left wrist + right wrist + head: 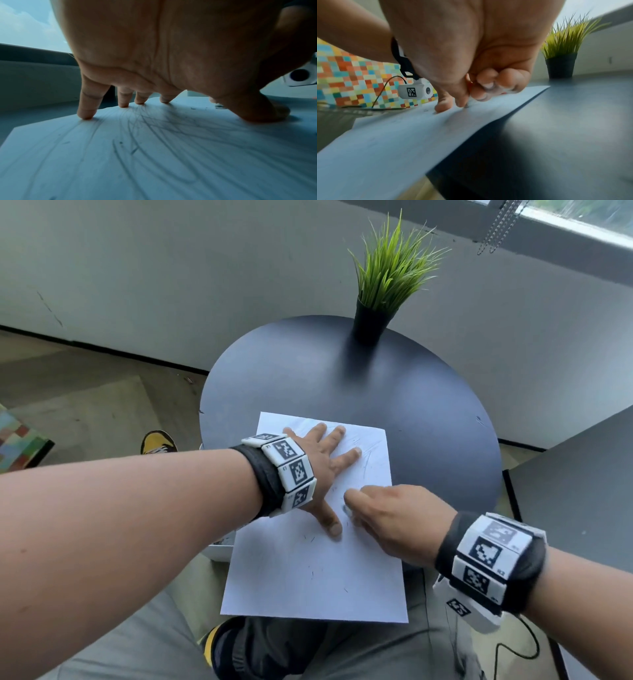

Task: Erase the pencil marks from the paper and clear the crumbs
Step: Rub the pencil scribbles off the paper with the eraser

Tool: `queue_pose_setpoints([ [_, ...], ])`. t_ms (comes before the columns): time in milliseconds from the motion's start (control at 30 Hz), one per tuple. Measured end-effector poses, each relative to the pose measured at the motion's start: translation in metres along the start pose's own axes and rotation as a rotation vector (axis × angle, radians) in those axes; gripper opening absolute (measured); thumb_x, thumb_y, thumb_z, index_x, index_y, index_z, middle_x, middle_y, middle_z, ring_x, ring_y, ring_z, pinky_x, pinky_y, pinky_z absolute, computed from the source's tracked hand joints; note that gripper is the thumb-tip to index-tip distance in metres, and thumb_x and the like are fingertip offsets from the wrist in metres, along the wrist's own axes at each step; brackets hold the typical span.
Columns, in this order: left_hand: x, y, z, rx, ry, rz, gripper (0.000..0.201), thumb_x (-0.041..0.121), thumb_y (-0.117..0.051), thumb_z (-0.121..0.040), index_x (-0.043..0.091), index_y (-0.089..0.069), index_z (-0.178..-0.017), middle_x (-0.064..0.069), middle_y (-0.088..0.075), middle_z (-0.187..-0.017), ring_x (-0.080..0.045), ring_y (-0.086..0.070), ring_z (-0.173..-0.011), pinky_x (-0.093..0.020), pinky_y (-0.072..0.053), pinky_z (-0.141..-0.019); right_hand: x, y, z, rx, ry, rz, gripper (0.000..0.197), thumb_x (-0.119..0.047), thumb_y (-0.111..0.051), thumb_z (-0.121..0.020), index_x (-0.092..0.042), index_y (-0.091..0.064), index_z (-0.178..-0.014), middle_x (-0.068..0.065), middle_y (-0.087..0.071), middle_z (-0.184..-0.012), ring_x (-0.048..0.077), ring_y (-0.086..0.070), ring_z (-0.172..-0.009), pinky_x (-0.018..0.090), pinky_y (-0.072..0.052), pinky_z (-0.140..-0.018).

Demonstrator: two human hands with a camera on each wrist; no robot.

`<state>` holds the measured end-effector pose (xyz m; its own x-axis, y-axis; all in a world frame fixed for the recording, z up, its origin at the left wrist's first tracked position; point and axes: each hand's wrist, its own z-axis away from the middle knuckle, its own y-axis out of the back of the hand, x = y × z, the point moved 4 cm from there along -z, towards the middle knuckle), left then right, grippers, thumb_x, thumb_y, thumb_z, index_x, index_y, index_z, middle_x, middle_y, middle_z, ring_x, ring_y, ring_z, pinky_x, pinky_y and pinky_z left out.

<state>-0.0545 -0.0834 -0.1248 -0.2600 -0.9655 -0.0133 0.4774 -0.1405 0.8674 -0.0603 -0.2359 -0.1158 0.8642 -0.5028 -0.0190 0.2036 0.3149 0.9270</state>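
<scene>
A white paper (308,577) lies on the round dark table (428,405), its near end hanging over the edge above my lap. Faint pencil marks (368,453) cross its far half, clearer in the left wrist view (154,128). Dark crumbs (311,539) dot the middle. My left hand (318,460) presses flat on the far part with fingers spread (87,112). My right hand (394,518) has curled fingers (488,83) pinching a small grey eraser (346,509) against the paper beside the left thumb; only its tip shows.
A potted grass plant (371,323) stands at the table's far edge. A second grey tabletop (582,491) lies to the right. The floor at left has a yellow shoe (158,441) and a colourful patterned object (20,440).
</scene>
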Motion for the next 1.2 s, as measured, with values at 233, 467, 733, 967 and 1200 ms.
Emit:
queue_pose_setpoints([
  [233,0.000,0.000,0.002,-0.014,0.025,0.012,0.144,0.098,-0.058,-0.045,0.041,0.019,-0.152,-0.002,0.024,-0.163,-0.033,0.011,-0.151,-0.073,-0.024,-0.106,0.031,0.011,-0.011,0.053,-0.202,-0.041,0.024,-0.026,-0.042,-0.093,-0.028,-0.019,-0.086,-0.006,-0.044,-0.079,0.034,-0.057,-0.074,0.042,-0.052,-0.062],
  [467,0.002,-0.001,0.004,-0.021,0.041,0.013,0.143,0.098,-0.058,-0.045,0.042,0.020,-0.151,-0.002,0.026,-0.162,-0.033,0.011,-0.151,-0.072,-0.029,-0.102,0.044,0.017,-0.017,0.042,-0.270,-0.052,0.021,-0.029,-0.036,-0.097,-0.026,-0.020,-0.084,-0.004,-0.046,-0.077,0.035,-0.057,-0.074,0.040,-0.051,-0.065],
  [733,0.003,0.000,0.005,-0.025,0.041,0.000,0.143,0.098,-0.057,-0.046,0.041,0.020,-0.152,-0.003,0.026,-0.162,-0.034,0.009,-0.151,-0.071,-0.034,-0.098,0.027,0.011,-0.007,-0.008,-0.138,0.011,0.028,-0.033,-0.037,-0.098,-0.028,-0.013,-0.085,-0.007,-0.045,-0.080,0.030,-0.051,-0.067,0.040,-0.049,-0.060],
  [967,0.004,-0.001,0.005,-0.040,0.053,0.002,0.145,0.098,-0.057,-0.045,0.040,0.021,-0.152,-0.002,0.028,-0.162,-0.033,0.012,-0.151,-0.074,-0.029,-0.099,-0.008,0.005,0.002,-0.077,-0.047,0.027,0.021,-0.024,-0.044,-0.089,-0.027,-0.024,-0.095,-0.006,-0.044,-0.083,0.032,-0.051,-0.067,0.038,-0.047,-0.055],
  [1200,0.006,-0.002,0.005,-0.044,0.062,0.027,0.144,0.097,-0.058,-0.047,0.040,0.021,-0.152,-0.002,0.028,-0.162,-0.033,0.012,-0.151,-0.073,-0.030,-0.098,0.037,0.021,-0.017,0.033,-0.396,-0.034,0.011,-0.032,-0.033,-0.096,-0.021,-0.030,-0.095,0.009,-0.058,-0.089,0.037,-0.054,-0.072,0.038,-0.044,-0.062],
])
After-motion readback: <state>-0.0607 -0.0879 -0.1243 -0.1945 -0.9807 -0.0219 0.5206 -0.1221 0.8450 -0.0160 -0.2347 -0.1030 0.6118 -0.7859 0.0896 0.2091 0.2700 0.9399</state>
